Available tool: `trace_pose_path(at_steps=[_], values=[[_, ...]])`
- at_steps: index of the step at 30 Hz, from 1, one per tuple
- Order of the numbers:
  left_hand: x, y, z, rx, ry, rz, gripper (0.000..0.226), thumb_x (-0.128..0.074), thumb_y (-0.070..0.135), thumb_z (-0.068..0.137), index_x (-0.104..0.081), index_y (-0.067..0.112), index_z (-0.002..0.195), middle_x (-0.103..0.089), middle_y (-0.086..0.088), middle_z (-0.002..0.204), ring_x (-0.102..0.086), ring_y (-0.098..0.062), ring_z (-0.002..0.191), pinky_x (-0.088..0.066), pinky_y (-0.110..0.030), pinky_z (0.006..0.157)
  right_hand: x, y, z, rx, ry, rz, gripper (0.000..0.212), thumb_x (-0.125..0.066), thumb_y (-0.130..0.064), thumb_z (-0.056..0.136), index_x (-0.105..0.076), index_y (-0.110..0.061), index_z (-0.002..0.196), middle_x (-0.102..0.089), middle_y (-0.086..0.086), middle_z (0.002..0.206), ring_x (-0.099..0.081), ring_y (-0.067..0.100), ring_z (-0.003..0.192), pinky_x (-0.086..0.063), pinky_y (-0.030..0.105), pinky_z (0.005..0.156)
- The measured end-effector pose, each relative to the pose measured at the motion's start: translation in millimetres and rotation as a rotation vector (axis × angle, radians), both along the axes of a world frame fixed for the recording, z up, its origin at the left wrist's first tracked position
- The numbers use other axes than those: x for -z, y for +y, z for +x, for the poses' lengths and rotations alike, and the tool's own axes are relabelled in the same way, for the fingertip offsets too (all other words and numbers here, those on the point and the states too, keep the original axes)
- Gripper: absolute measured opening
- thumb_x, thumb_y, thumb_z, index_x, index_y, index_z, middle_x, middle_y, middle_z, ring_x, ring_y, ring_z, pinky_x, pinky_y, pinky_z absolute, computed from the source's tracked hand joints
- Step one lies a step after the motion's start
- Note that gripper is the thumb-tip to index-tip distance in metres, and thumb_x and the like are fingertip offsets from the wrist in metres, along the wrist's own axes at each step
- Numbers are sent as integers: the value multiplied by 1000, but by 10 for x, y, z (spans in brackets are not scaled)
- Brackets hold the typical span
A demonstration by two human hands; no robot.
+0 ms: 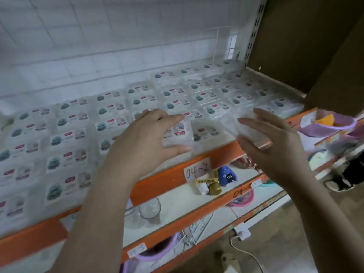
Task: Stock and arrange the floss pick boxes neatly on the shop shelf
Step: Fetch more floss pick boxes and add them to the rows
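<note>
Head view of a shop shelf (173, 180) with an orange front edge, its top covered by rows of clear floss pick boxes (110, 107) lying flat, labels up. The left hand (149, 138) reached over the front rows and gripped one floss pick box (178, 134), thumb under its near edge and fingers across the top; this box was tilted, barcode side up, near the shelf's front edge. The right hand (267, 138) was held just to the right, above the front edge, fingers straight and spread; a blurred clear box (250, 129) lay against its fingers, but whether the hand held it could not be told. A paper tag (197, 171) marked "04-2" was fixed on the orange edge. On the lower shelf stood a glass cup (150, 210), a small blue bottle (226, 176) and a tube (202, 186). Purple baskets (334, 125) sat on the neighbouring rack to the right.
</note>
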State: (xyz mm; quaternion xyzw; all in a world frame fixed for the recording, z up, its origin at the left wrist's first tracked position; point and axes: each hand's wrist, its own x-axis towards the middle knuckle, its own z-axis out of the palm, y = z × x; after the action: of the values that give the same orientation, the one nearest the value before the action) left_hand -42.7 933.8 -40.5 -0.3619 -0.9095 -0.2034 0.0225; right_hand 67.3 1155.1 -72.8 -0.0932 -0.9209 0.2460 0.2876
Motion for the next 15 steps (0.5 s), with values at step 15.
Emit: trace_pose_path(at_steps=[15], values=[[-131, 1284, 120, -411, -24, -37, 69, -58, 59, 75, -36, 40, 137, -43, 9, 134, -34, -11, 125, -32, -30, 103, -133, 1447, -916, -485, -9, -66, 35, -71, -21, 78, -65, -27, 112, -52, 7, 132, -46, 14, 123, -30, 14, 99]])
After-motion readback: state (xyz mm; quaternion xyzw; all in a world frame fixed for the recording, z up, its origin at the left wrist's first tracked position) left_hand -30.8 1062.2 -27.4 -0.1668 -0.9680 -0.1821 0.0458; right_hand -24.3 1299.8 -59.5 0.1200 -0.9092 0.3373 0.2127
